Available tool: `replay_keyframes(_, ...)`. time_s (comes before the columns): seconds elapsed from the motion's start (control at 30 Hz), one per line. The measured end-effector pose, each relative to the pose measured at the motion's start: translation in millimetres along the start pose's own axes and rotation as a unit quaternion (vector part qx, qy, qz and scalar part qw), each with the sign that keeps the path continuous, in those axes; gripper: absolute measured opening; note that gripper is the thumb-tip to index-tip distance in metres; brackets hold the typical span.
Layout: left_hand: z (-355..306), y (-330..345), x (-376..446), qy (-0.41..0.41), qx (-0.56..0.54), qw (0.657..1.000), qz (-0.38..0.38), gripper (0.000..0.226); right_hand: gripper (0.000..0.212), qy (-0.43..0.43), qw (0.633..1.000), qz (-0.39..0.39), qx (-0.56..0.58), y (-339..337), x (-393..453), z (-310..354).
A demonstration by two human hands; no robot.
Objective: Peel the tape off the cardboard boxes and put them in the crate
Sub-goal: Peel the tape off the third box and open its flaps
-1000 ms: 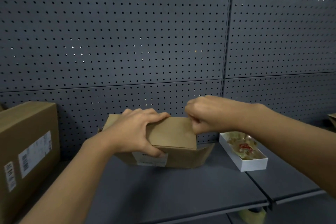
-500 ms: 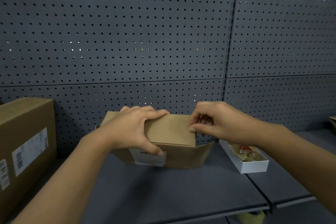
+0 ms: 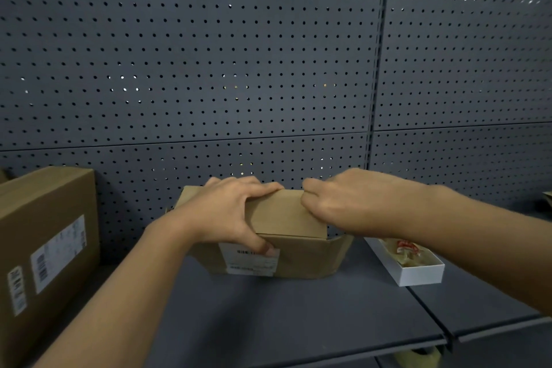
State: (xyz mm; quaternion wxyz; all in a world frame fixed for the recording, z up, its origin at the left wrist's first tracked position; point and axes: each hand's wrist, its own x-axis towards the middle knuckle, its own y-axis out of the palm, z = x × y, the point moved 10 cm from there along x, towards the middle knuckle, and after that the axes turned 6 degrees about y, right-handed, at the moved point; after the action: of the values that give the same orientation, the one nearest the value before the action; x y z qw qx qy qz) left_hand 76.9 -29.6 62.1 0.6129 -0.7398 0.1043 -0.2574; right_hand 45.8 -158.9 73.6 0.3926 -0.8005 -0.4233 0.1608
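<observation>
A small brown cardboard box with a white label on its front stands on the dark shelf, close to the pegboard wall. My left hand grips its top left part, fingers over the back edge and thumb down on the label. My right hand is at the top right edge of the box with its fingers curled in, pinching at that edge. What it pinches is too small to see; no tape is plainly visible. No crate is in view.
A bigger cardboard box with barcode labels stands at the left. A white open tray holding crumpled clear wrapping lies to the right of the small box. The shelf has a seam at the right. A tape roll shows below its front edge.
My right hand moved from a raised fist down to the box's top right edge and now pinches further back along it. My left hand kept its grip. The view shifted slightly.
</observation>
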Motion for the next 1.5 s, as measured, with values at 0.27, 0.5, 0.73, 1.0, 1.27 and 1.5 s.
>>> replay_keyframes(0.27, 5.0, -1.2, 3.7, -0.008, 0.008, 1.0, -0.004, 0.103, 0.013, -0.037, 0.998, -0.033, -0.041, 1.1, 8.2, -3.8)
replay_keyframes(0.5, 5.0, -0.5, 4.9, -0.007, 0.012, 1.0, -0.001, 0.102, 0.011, -0.061, 0.997, -0.033, 0.046, -0.9, 17.0, -7.2)
replay_keyframes(0.73, 8.5, 1.2, 1.6, -0.003, 0.01, 1.0, 0.01, 0.108, 0.006, -0.021, 0.958, -0.009, 0.287, 2.1, 7.0, -34.6)
replay_keyframes(1.0, 6.0, 0.6, 1.2, 0.001, 0.005, 1.0, 0.006, 0.104, 0.007, -0.026, 0.956, 0.022, 0.292, 3.5, 14.0, -38.0)
replay_keyframes(1.27, 5.5, 1.5, 0.4, -0.003, 0.006, 1.0, 0.01, 0.106, 0.015, -0.046, 0.979, 0.064, 0.189, 0.0, 25.4, -25.5)
replay_keyframes(1.5, 5.4, 0.5, 2.3, 0.0, 0.004, 1.0, 0.006, 0.102, 0.01, -0.056, 0.986, 0.07, 0.142, 4.1, 29.5, -18.8)
